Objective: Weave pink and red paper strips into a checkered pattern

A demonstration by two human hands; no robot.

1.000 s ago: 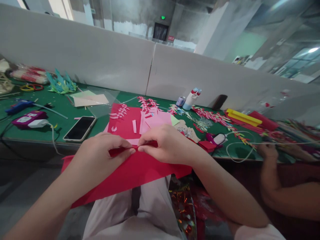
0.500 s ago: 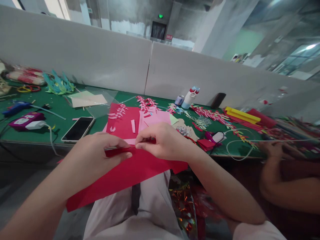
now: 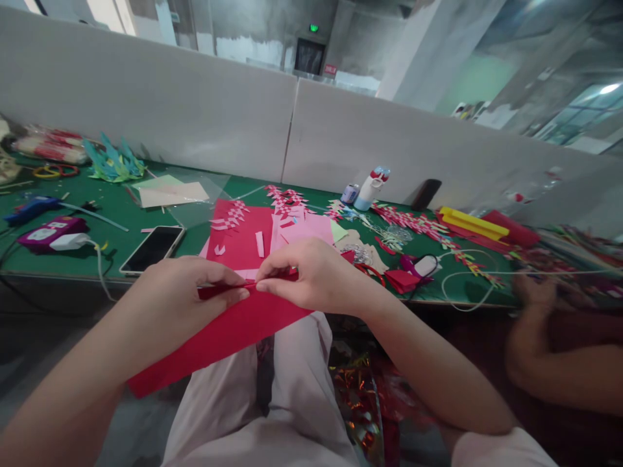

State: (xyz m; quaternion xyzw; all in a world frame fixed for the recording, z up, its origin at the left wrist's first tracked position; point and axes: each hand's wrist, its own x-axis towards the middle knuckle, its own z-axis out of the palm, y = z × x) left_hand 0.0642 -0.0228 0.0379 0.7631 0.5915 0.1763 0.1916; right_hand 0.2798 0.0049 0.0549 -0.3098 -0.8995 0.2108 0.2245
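Now, line by line:
Left hand: the left hand pinches the folded top edge of the red paper sheet, thumb over the fold and fingers closed beneath it.
Right hand: the right hand grips the same fold just beside the left, fingertips pressed shut on the paper and almost touching the left thumb.
Red paper sheet: held over the person's lap, in front of the green table, sloping down toward the left knee.
Table near the hands: a phone lies flat on the left; red and pink paper pieces lie just behind the hands.
Further back: a white bottle stands near the partition.
Far right: another person's hand rests at the table edge.
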